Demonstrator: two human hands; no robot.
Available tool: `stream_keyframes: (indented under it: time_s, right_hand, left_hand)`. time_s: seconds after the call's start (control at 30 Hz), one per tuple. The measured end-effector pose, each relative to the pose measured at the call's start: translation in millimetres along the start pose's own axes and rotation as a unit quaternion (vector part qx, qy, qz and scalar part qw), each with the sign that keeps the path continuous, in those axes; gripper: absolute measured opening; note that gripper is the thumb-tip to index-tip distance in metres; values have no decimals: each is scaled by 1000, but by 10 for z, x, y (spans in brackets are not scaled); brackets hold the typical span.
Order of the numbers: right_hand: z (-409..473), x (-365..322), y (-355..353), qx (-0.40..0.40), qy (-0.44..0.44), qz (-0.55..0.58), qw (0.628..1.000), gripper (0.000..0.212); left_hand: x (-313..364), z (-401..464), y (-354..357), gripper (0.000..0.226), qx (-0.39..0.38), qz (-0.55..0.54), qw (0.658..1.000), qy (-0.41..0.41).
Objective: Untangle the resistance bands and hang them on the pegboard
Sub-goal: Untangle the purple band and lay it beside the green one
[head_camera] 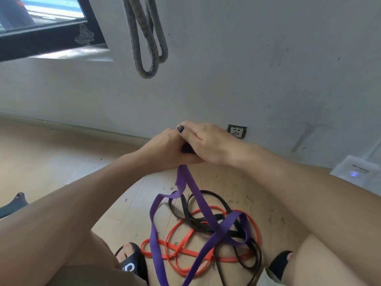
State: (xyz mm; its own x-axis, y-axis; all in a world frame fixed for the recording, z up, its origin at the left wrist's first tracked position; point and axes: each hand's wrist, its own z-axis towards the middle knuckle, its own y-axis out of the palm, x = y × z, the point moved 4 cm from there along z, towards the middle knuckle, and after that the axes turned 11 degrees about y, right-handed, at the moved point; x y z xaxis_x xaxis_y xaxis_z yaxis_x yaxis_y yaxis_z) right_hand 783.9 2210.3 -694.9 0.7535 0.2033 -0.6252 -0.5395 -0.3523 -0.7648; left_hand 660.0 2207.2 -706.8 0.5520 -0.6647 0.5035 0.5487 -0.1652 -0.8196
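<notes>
At nine o'clock a dark-framed window [43, 23] meets the matt white wall [247, 69]. At twelve hangs a thick grey braided rope loop [147, 38]. In the middle the left hand [165, 149] and right hand [203, 143] press together, fingers curled round the top of a flat purple rubber resistance band [153, 228] (its upper end is hidden inside the fists). Toward six it drops into thin orange bands [181, 252] and black bands [195, 219] tangled on pale wood flooring [41, 162], between black sandals [132, 263]. At three sits a square wall socket [237, 131].
</notes>
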Motion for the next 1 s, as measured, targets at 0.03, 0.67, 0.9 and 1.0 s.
stream_keyframes:
  time_s: [0.03, 0.67, 0.9, 1.0]
  right_hand:
    - [24, 37, 14, -13, 32, 29, 999, 41]
    - [223, 444, -901, 186, 131, 479, 848, 11]
    - [176, 664, -714, 117, 158, 67, 978, 29]
    - [156, 491, -549, 61, 149, 143, 977, 49]
  left_hand:
    - [-1, 2, -9, 20, -2, -15, 1000, -14]
    - [-74, -123, -86, 17, -49, -113, 986, -112]
    - [-57, -162, -428, 12, 24, -83, 991, -102]
    - [-21, -190, -395, 15, 12, -120, 989, -88]
